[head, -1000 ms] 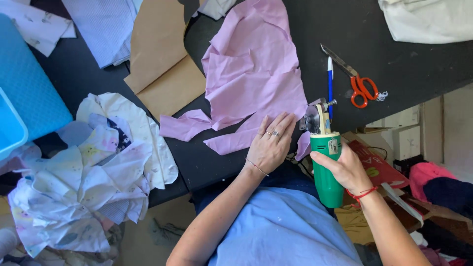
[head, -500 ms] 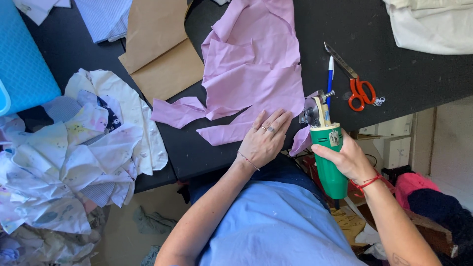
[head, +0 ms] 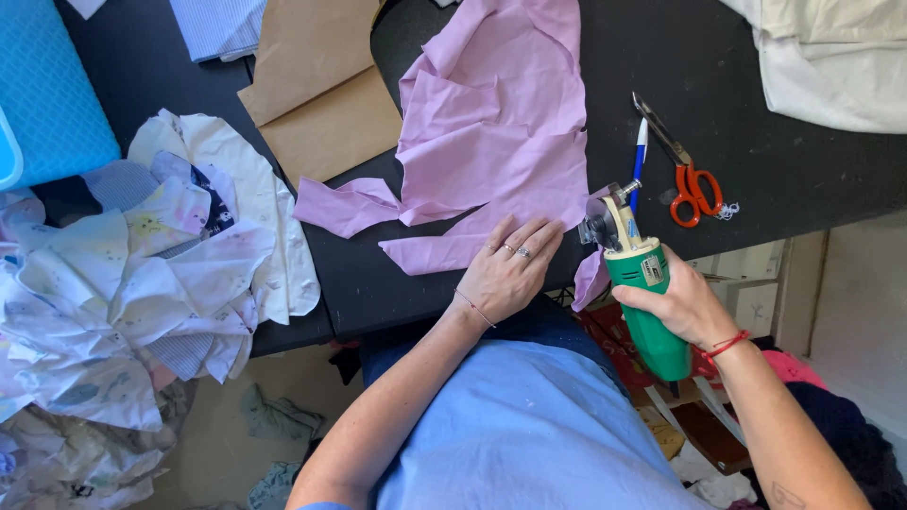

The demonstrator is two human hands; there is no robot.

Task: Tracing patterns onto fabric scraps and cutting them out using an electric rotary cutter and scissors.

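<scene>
My left hand (head: 505, 269) lies flat, fingers spread, on the near edge of a lilac piece of fabric (head: 491, 142) that is spread on the black table (head: 737, 170). My right hand (head: 675, 302) grips the green body of an electric rotary fabric cutter (head: 638, 283). Its round blade sits at the fabric's right edge, just right of my left fingertips. A strip of the lilac cloth hangs over the table edge below the blade.
Orange-handled scissors (head: 685, 179) and a blue pen (head: 640, 151) lie right of the cutter. Brown paper patterns (head: 316, 94) lie left of the fabric. A heap of white printed cloth scraps (head: 142, 293) covers the left. Cream cloth (head: 831, 57) at top right, blue fabric (head: 47, 94) far left.
The view has shifted slightly. My hands and the cutter keep nearly the same positions on the lilac fabric's edge.
</scene>
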